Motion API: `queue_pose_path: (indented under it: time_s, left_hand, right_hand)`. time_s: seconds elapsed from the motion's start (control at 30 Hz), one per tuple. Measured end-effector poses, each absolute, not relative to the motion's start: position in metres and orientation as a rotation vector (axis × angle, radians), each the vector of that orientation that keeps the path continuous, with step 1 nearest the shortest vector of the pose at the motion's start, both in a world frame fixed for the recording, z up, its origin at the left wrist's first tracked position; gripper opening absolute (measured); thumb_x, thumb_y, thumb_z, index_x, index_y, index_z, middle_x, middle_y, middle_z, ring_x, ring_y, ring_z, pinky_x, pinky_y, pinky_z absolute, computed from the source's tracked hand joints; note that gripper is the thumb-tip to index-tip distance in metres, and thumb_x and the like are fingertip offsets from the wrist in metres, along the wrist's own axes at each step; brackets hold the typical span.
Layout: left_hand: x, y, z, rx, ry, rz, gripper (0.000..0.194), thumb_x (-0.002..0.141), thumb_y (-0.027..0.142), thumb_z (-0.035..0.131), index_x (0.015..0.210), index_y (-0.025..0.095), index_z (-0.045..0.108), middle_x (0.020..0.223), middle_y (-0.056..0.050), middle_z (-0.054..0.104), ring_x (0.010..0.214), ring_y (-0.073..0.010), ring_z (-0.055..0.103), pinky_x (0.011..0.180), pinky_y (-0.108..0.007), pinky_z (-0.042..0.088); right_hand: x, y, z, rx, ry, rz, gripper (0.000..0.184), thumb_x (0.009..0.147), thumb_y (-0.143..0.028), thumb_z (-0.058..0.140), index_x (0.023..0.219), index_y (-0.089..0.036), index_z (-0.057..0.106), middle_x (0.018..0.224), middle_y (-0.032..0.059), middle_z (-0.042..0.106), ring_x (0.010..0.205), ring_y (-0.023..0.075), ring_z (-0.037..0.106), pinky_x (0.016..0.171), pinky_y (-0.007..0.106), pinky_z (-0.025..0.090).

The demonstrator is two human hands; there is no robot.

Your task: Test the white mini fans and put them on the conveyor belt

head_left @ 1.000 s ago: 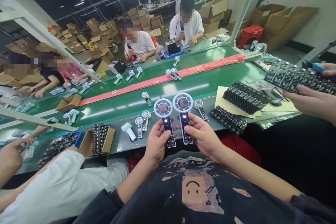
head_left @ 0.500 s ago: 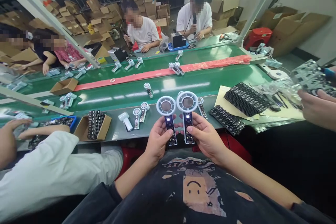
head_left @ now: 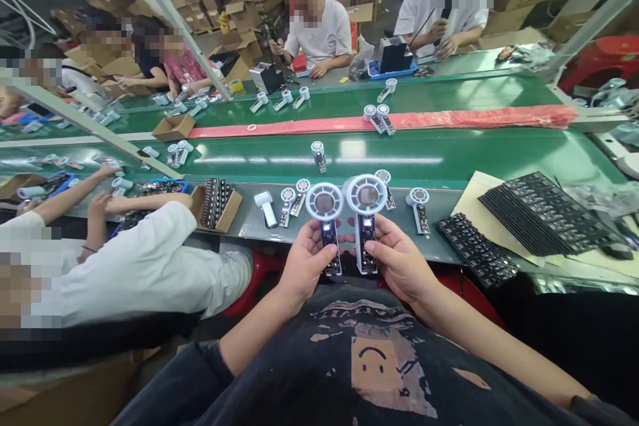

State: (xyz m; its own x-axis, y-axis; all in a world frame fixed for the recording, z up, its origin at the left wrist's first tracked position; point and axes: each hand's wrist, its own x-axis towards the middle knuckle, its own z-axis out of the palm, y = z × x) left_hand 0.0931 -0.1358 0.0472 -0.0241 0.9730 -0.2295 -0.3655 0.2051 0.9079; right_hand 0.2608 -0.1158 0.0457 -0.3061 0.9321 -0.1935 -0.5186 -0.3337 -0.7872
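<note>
My left hand (head_left: 310, 258) is closed around the handle of a light-blue handheld fan (head_left: 325, 210), thumb on the black circuit board set in its handle. A second handheld fan (head_left: 367, 203) of the same kind is gripped in my right hand (head_left: 398, 254), its thumb also on the board. Both fans stand upright side by side over the bench edge, round heads up, boards facing me. A small white light glows on each board. Just beyond them on the bench lie a fan (head_left: 384, 186) with its board showing and another fan (head_left: 419, 208) to the right.
Stacked black circuit-board panels (head_left: 544, 213) and loose panels (head_left: 476, 249) lie at the right. A cardboard box (head_left: 234, 208) of boards stands left of several fans. Beyond runs a green conveyor (head_left: 279, 170) with a red strip (head_left: 309, 125). A co-worker (head_left: 164, 259) sits close at left.
My view has turned left, so the surroundings shift rightward and the right-hand neighbour's hands leave the picture. Both fans stay in my hands; the fan at the right of the bench is now uncovered.
</note>
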Motion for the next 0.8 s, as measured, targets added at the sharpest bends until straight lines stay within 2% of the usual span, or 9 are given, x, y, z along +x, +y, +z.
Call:
queue_pose_path:
  time_s: [0.13,0.23,0.3,0.37,0.47,0.53,0.6,0.67,0.8]
  left_hand:
    - [0.087,-0.128,0.007,0.735,1.361,1.034,0.031,0.074,0.031,0.067,0.101,0.021,0.056,0.09,-0.004,0.07,0.069,-0.0148,0.067,0.061,-0.026,0.053]
    - [0.079,-0.124,-0.035,0.775,1.588,0.928,0.037,0.072,0.038,0.073,0.098,0.022,0.051,0.065,0.005,0.058,0.047,-0.0116,0.053,0.046,-0.021,0.041]
    - [0.07,-0.125,-0.056,0.795,1.668,0.911,0.04,0.068,0.037,0.078,0.092,0.023,0.049,0.054,0.009,0.051,0.039,-0.0111,0.046,0.042,-0.021,0.033]
    - [0.058,-0.13,-0.071,0.827,1.714,0.904,0.037,0.069,0.038,0.079,0.087,0.024,0.049,0.052,0.008,0.051,0.039,-0.0128,0.048,0.044,-0.022,0.034]
    - [0.036,-0.14,-0.088,1.014,1.815,0.886,0.032,0.077,0.042,0.071,0.1,0.024,0.059,0.074,-0.004,0.07,0.073,-0.0267,0.072,0.066,-0.032,0.052]
    - [0.023,-0.144,-0.102,1.182,1.952,0.725,0.036,0.086,0.041,0.059,0.117,0.022,0.06,0.111,-0.014,0.074,0.11,-0.0326,0.07,0.091,-0.038,0.052]
    - [0.014,-0.144,-0.116,1.287,2.041,0.485,0.043,0.093,0.035,0.047,0.131,0.018,0.056,0.138,-0.016,0.064,0.13,-0.0306,0.06,0.106,-0.038,0.046]
    - [0.009,-0.14,-0.127,1.349,2.044,0.241,0.048,0.095,0.027,0.04,0.14,0.014,0.051,0.147,-0.016,0.057,0.135,-0.0274,0.057,0.11,-0.036,0.043]
    - [0.002,-0.126,-0.134,1.432,1.941,-0.123,0.051,0.095,0.02,0.038,0.145,0.01,0.048,0.142,-0.018,0.061,0.129,-0.0281,0.061,0.106,-0.036,0.046]
  right_hand:
    - [0.261,-0.108,-0.001,-1.113,-0.917,1.797,0.037,0.073,-0.043,0.071,0.104,-0.026,0.06,0.095,0.0023,0.07,0.075,0.0194,0.067,0.067,0.034,0.057]
    - [0.268,-0.1,-0.048,-1.485,-1.16,1.589,0.04,0.075,-0.054,0.067,0.1,-0.026,0.055,0.066,-0.0034,0.059,0.057,0.0193,0.06,0.057,0.034,0.051]
    - [0.278,-0.098,-0.073,-1.599,-1.202,1.495,0.036,0.068,-0.05,0.071,0.088,-0.026,0.053,0.057,-0.0043,0.053,0.052,0.0217,0.058,0.057,0.037,0.05]
    - [0.29,-0.101,-0.093,-1.645,-1.233,1.409,0.034,0.065,-0.048,0.071,0.083,-0.027,0.053,0.064,0.0016,0.061,0.062,0.0286,0.066,0.067,0.044,0.053]
    - [0.306,-0.113,-0.125,-1.698,-1.386,1.206,0.042,0.073,-0.058,0.058,0.098,-0.025,0.06,0.102,0.0147,0.073,0.101,0.0389,0.07,0.092,0.052,0.053]
    - [0.314,-0.121,-0.151,-1.758,-1.44,1.137,0.052,0.077,-0.062,0.049,0.108,-0.023,0.062,0.123,0.0177,0.07,0.119,0.039,0.065,0.101,0.05,0.05]
    - [0.319,-0.126,-0.179,-1.794,-1.465,1.112,0.058,0.078,-0.064,0.044,0.112,-0.021,0.063,0.132,0.0175,0.066,0.128,0.0367,0.06,0.107,0.047,0.049]
    - [0.323,-0.127,-0.204,-1.822,-1.517,1.112,0.06,0.078,-0.064,0.043,0.113,-0.02,0.065,0.133,0.0165,0.066,0.129,0.0348,0.06,0.108,0.043,0.048]
    - [0.332,-0.124,-0.232,-1.896,-1.609,1.176,0.059,0.078,-0.058,0.044,0.114,-0.018,0.068,0.123,0.0167,0.072,0.119,0.0341,0.067,0.103,0.04,0.052]
